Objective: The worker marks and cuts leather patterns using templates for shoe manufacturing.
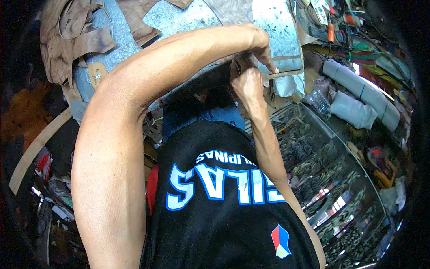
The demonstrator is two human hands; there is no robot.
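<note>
My left arm bends across the top of the view, and my left hand (259, 41) lies over the work surface's near edge. One of its fingers stretches down, its tip touching near a thin brown strip (286, 74) along that edge. The other fingers are mostly hidden. Just below, my right hand (249, 84) is closed in a fist under the edge, close to the left hand; what it grips is hidden. A worn, grey-white metal-looking surface (275, 31) with dark specks lies beyond the left hand.
Cut brown leather-like pieces (96, 42) cover the work surface's far left. A glass-topped case (331, 179) with many small items stands at right. Plastic-wrapped rolls (358, 87) lie beyond it. An orange-handled tool (331, 32) is at upper right. A curved wooden edge (38, 148) is at left.
</note>
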